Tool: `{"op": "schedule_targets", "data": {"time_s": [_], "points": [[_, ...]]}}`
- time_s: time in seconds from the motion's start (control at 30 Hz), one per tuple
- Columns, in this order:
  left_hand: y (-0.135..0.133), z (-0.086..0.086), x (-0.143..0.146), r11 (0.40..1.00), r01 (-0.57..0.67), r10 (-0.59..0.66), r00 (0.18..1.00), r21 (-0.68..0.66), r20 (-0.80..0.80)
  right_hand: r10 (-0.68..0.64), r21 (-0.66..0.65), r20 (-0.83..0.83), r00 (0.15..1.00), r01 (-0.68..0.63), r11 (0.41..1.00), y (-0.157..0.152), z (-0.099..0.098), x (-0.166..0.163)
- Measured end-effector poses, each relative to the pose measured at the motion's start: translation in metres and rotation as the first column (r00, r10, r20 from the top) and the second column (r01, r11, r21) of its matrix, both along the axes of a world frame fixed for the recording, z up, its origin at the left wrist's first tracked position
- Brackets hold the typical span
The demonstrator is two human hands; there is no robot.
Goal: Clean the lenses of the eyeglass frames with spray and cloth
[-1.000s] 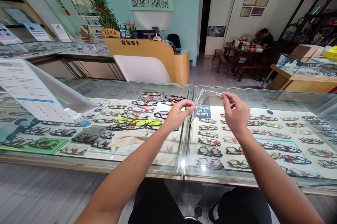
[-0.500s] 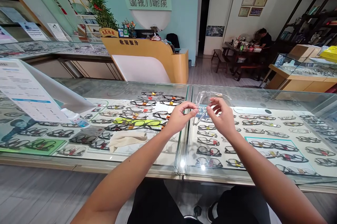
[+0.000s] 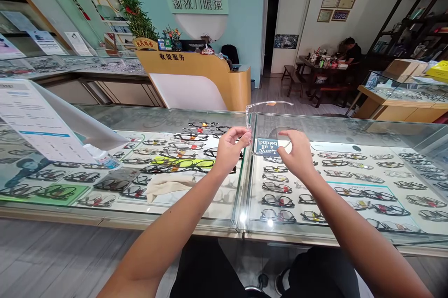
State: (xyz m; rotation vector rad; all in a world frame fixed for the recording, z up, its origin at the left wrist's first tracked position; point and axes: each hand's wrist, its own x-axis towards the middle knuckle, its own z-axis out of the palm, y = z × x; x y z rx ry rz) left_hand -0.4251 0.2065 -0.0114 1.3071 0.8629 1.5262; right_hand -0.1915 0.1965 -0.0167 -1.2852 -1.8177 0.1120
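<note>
My left hand (image 3: pixel 231 149) is closed in a pinch on clear-framed eyeglasses (image 3: pixel 269 103), held above the glass counter near the seam between two display cases. One transparent temple with an orange patch sticks out to the right, above the pinch. To its right my right hand (image 3: pixel 297 151) is raised with thumb and forefinger apart, clear of the frame. Nothing shows plainly between those fingers. Behind the gap lies a dark blue card (image 3: pixel 267 146) with white lettering. A beige cloth (image 3: pixel 170 186) rests on the counter left of my left forearm.
Under the glass counter (image 3: pixel 241 223) are rows of eyeglasses. A white bottle (image 3: pixel 105 158) and a folded paper sign (image 3: pixel 35 121) stand at left. Beyond are a yellow cashier desk (image 3: pixel 196 67) and a person (image 3: pixel 352 53) seated at a table.
The eyeglasses have turned and shifted left with my left hand, their temple now raised higher. My right hand has come away from the frame, its thumb and forefinger spread wider.
</note>
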Motion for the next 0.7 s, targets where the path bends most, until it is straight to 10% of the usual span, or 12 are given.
{"op": "schedule_targets", "data": {"time_s": [0.37,0.7], "points": [[-0.007,-0.010,0.007,0.975,0.182,-0.157,0.970,0.126,-0.188,0.371,0.001,-0.023,0.928,-0.371,0.929,-0.023,0.003,-0.024],[-0.027,0.005,0.004,0.966,0.201,-0.128,0.918,0.160,-0.376,0.330,0.034,-0.077,0.941,-0.328,0.944,-0.017,-0.009,-0.018]]}}
